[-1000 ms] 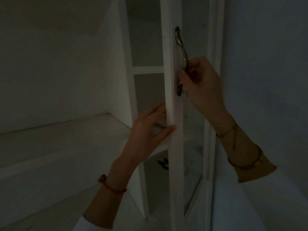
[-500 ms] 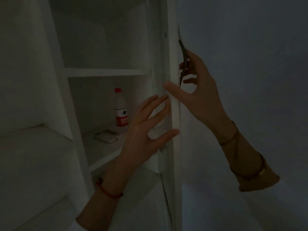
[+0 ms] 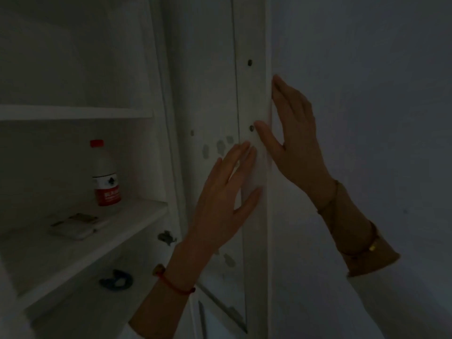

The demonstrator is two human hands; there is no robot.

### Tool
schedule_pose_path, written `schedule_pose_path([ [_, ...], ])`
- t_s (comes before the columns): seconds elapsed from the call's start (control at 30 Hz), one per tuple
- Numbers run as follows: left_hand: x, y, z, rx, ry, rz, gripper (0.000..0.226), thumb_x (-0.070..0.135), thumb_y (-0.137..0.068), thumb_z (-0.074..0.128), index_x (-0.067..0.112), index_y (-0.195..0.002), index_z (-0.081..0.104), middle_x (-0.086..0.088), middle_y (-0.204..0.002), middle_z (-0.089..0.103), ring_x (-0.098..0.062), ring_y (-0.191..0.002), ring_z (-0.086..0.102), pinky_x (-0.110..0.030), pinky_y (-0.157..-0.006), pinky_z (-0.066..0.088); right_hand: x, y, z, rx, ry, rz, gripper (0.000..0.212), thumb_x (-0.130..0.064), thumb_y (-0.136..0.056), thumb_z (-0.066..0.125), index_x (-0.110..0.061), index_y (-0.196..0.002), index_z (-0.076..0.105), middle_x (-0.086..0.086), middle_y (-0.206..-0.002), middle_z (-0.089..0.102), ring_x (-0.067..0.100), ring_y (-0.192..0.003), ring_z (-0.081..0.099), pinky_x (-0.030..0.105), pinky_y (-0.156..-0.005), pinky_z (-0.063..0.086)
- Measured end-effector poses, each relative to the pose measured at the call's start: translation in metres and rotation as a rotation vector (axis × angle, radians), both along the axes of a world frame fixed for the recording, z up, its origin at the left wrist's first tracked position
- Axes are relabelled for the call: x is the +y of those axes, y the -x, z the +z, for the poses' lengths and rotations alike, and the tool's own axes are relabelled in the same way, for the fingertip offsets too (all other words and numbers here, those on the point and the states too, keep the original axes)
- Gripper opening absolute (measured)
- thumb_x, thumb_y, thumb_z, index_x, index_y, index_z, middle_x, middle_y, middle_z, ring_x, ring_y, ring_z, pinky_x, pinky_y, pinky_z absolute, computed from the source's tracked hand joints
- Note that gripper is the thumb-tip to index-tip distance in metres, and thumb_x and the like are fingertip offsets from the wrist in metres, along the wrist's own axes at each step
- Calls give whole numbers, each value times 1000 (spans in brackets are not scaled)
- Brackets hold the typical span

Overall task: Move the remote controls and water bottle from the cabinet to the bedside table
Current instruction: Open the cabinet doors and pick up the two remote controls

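red cord bracelet (image 3: 177, 285), white sleeves (image 3: 381, 314)

The cabinet (image 3: 156, 69) stands open on the left, with its door (image 3: 252, 216) swung out to the right, against the wall (image 3: 367, 118). On the middle shelf (image 3: 73, 250) a water bottle (image 3: 105, 173) stands upright toward the back. In front of it and to its left, the remote controls (image 3: 74, 225) lie flat. On the shelf below lies a small object (image 3: 116, 278). The left hand (image 3: 225, 192) rests flat on the door's inner face; the right hand (image 3: 291, 128) wraps the door's outer edge, just above and right of the left.

Dim room: white shelving (image 3: 73, 112) beside a plain grey wall (image 3: 367, 94).
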State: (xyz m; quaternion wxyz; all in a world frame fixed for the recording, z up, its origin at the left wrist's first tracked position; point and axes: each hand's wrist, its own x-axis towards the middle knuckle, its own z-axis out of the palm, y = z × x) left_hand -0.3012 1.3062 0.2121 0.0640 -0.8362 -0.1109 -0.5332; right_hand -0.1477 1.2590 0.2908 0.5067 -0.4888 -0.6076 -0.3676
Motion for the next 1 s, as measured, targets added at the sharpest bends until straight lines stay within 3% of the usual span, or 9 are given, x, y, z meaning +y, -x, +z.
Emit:
schedule_pose_path([
  [0.23, 18, -57, -3, 42, 70, -14, 65, 24, -96, 55, 10, -150, 22, -2, -161, 14, -10, -147, 15, -46, -115, 29, 21, -59, 2, -50, 41, -123, 62, -44, -97, 37, -9, -148, 25, 5, -157, 23, 27, -146, 17, 51, -117, 19],
  [0.5, 41, -98, -3, 100, 93, 7, 69, 25, -95, 56, 10, -151, 19, -3, -162, 7, -12, -148, 13, -45, -114, 31, 52, -103, 3, -42, 90, -192, 67, -49, -96, 33, -9, -148, 22, 9, -158, 22, 29, -147, 15, 50, -120, 12],
  [0.73, 46, -105, -3, 97, 88, 41, 67, 23, -95, 57, 11, -151, 22, -2, -162, 9, -11, -147, 17, -44, -114, 33, 64, -114, 2, -42, 80, -76, 67, -43, -96, 41, -4, -147, 22, 13, -156, 24, 31, -146, 17, 51, -119, 14],
  [1.0, 39, -93, 2, 48, 100, 172, 63, 26, -95, 54, 10, -150, 25, -1, -158, 23, -8, -146, 20, -40, -119, 20, 50, -93, 0, -91, -28, 120, 56, -27, -99, 43, -2, -146, 26, 14, -154, 27, 29, -146, 18, 47, -120, 15],
])
